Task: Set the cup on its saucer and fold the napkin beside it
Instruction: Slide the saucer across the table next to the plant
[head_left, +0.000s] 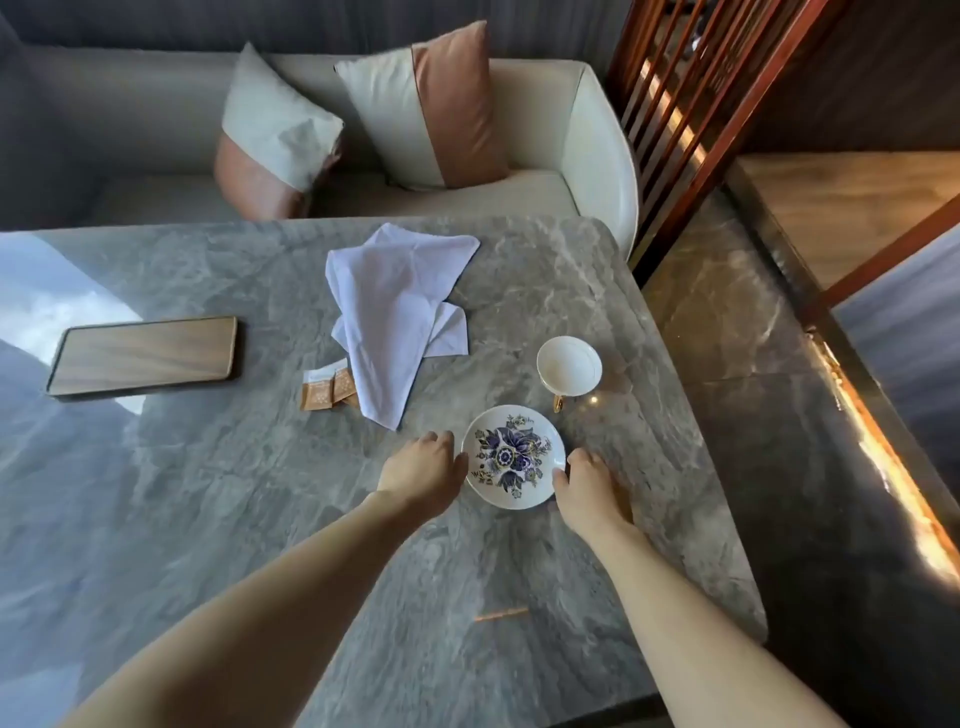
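Using the saucer (512, 455) as the anchor here. Way off to its left sits a wooden tray (143, 355), nothing on it. Closer in, up and left of the saucer, a few small orange packets (327, 391) poke out from under the napkin (397, 315), which is a rumpled white heap, not folded at all. There's a pale pattern on the packets, but any writing is too small to read.

The person's left hand (423, 470) rests against the saucer's left rim, fingers curled loosely, nothing actually held. The right hand (587, 493) does the same on the right rim, fingertips touching the edge. Looks like they're steadying or nudging it into place.

The cup (569, 366) stands upright on the marble table (519, 561) just up and right of the saucer, empty, gold handle pointing back toward it.

So basically nothing's done yet: cup's off the saucer, napkin untouched. No brands visible anywhere, just the blue floral print on the saucer.
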